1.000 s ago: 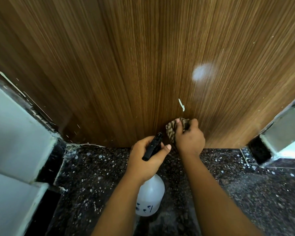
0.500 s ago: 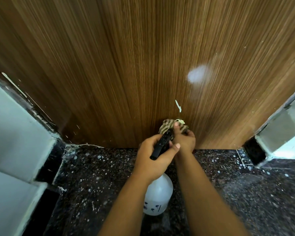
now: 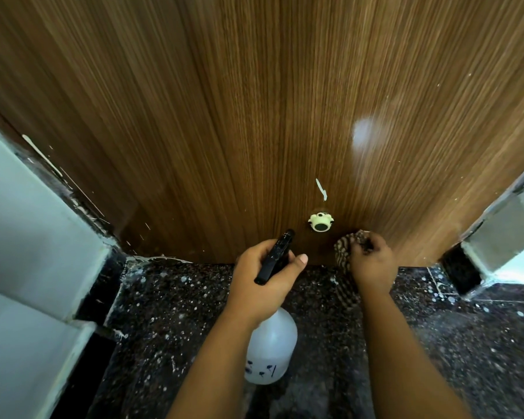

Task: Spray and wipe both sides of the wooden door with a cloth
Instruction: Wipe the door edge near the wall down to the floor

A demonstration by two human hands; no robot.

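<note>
Cloth (image 3: 344, 255) bunched in our right hand (image 3: 371, 261) rubs the door (image 3: 254, 116) low down; our left hand (image 3: 263, 279) grips the bottle (image 3: 270, 349). We might snag the stopper (image 3: 320, 222) beside it.

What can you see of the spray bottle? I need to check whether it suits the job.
The spray bottle has a translucent white, plastic-looking rounded body with dark handwritten marks low on its side, and a black trigger head on top. The left hand grips it around the neck, thumb resting beside the head, so the body hangs below the fist above the speckled floor. The nozzle points toward the bottom of the wooden door. Its liquid level cannot be told.
</note>
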